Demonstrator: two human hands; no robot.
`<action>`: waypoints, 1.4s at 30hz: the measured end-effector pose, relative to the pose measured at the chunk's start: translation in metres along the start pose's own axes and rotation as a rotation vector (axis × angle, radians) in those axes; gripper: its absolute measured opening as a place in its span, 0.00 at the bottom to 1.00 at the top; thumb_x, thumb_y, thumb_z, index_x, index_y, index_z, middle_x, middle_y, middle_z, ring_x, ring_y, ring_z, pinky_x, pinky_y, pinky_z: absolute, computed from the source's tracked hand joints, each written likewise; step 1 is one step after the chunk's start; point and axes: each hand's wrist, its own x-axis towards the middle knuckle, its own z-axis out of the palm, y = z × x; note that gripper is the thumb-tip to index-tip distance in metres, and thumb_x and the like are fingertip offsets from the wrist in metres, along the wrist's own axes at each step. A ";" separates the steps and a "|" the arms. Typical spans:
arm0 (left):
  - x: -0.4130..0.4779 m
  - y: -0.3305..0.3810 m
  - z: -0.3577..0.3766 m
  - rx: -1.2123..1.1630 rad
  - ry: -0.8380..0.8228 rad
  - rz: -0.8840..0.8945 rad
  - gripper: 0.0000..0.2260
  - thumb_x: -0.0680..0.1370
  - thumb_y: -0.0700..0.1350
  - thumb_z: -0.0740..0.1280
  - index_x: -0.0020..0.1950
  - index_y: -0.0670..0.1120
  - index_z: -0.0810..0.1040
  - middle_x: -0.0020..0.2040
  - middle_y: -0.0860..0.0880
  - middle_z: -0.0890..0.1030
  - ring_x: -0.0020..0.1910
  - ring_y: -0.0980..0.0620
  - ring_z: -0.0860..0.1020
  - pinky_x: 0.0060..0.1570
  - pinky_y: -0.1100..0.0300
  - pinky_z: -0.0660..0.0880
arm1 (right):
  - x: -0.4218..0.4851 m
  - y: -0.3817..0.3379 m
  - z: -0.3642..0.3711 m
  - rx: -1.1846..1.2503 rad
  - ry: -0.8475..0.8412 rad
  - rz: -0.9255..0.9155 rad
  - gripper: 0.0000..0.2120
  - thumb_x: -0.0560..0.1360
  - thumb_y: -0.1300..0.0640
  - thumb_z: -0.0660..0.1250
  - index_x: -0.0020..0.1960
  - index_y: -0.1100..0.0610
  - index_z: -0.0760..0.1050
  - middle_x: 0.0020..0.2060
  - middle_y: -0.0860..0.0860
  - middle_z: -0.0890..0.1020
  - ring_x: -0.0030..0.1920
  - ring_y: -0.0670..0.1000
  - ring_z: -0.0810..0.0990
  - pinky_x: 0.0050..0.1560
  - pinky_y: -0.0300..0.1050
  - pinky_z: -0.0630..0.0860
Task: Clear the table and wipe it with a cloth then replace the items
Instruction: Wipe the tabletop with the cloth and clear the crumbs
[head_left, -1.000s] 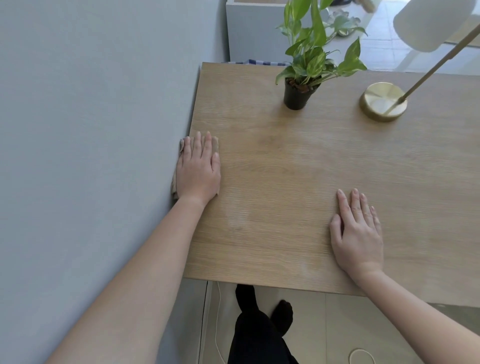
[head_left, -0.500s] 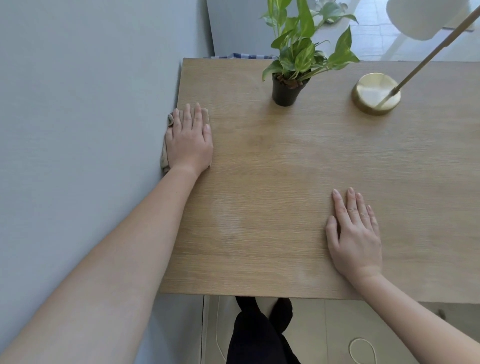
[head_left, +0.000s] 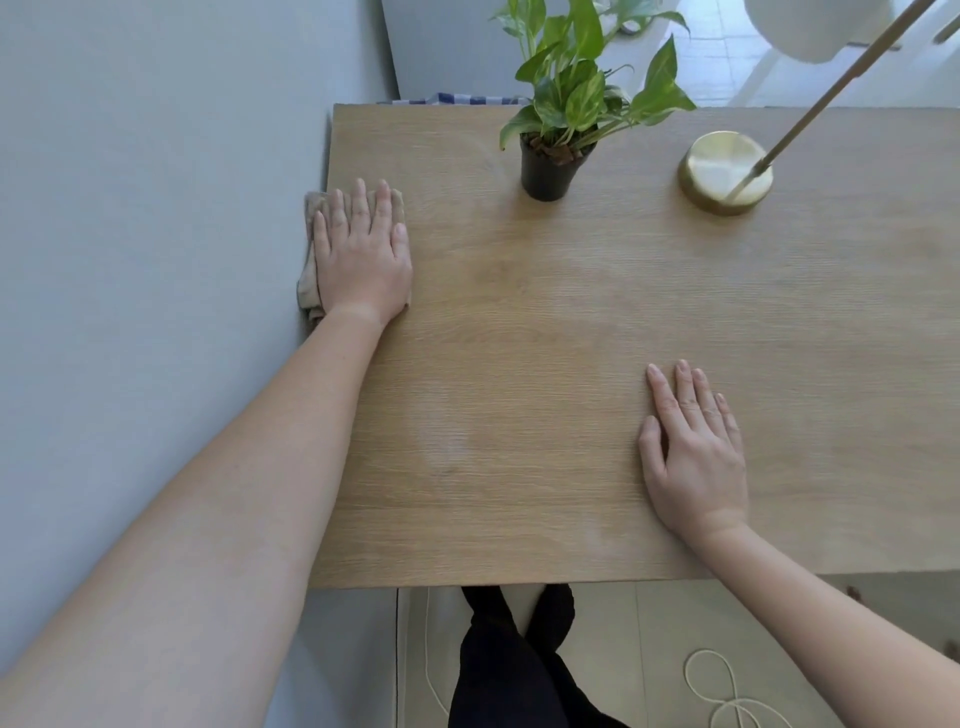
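Soft, even daylight here, brightest at the far right, where the floor (head_left: 722, 62) blows out white. The pot (head_left: 549, 174) drops a faint shadow on the worktop (head_left: 545, 338), the brass base (head_left: 719, 171) glints, focus is crisp, and wide-angle stretch bends the edges.

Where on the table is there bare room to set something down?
Bare wood lies between the left hand, flat on the cloth, and the right hand, up to the plant. Crowded along the far edge: plant and lamp base.

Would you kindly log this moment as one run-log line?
phase: wiping; left hand: flat on beige cloth by wall; right hand: flat on light wooden table; potted green plant, brass lamp base: on table
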 end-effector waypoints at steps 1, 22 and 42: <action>-0.009 -0.001 0.002 0.001 -0.002 0.013 0.28 0.88 0.56 0.42 0.88 0.52 0.46 0.89 0.49 0.47 0.87 0.45 0.45 0.85 0.45 0.41 | 0.000 0.000 -0.001 0.001 0.002 0.000 0.28 0.84 0.49 0.54 0.84 0.49 0.62 0.83 0.55 0.64 0.85 0.52 0.57 0.84 0.55 0.53; -0.349 0.035 0.044 -0.081 -0.052 0.077 0.27 0.90 0.56 0.46 0.88 0.58 0.42 0.88 0.56 0.43 0.87 0.52 0.41 0.85 0.43 0.47 | -0.005 0.000 -0.003 0.022 -0.009 0.014 0.29 0.84 0.47 0.51 0.85 0.48 0.62 0.83 0.55 0.63 0.84 0.53 0.58 0.85 0.53 0.51; -0.360 0.034 0.048 -0.106 -0.052 0.012 0.26 0.89 0.58 0.43 0.88 0.58 0.42 0.88 0.57 0.43 0.87 0.52 0.40 0.85 0.43 0.49 | -0.005 0.002 -0.004 0.063 -0.019 0.033 0.28 0.84 0.48 0.50 0.84 0.46 0.63 0.83 0.53 0.64 0.84 0.50 0.57 0.84 0.51 0.50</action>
